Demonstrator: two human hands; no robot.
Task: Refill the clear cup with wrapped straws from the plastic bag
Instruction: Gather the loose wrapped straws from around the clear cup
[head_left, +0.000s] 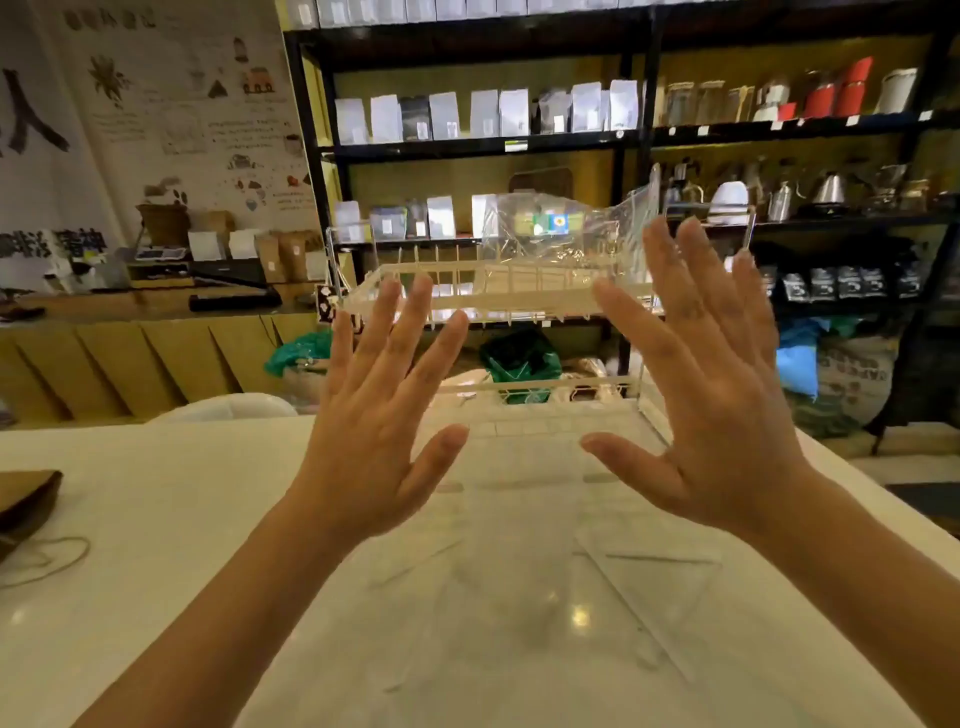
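Nothing of the refill looks begun: both hands are raised, empty, over the white bench (156, 545). The left hand (374, 415) and the right hand (711, 395) show their backs to the camera, fingers spread and pointing up and away, thumbs turned toward each other, neither touching anything. Beyond them, at the far edge of the bench, stands a clear rack (498, 296) with pale wrapped straws (519, 299) lying across its upper tier. A crumpled plastic bag (566, 228) sits on top of it, just beyond the right hand's fingertips. No clear cup can be made out. The next move, I judge, calls for reaching forward to take the bag and finding the cup.
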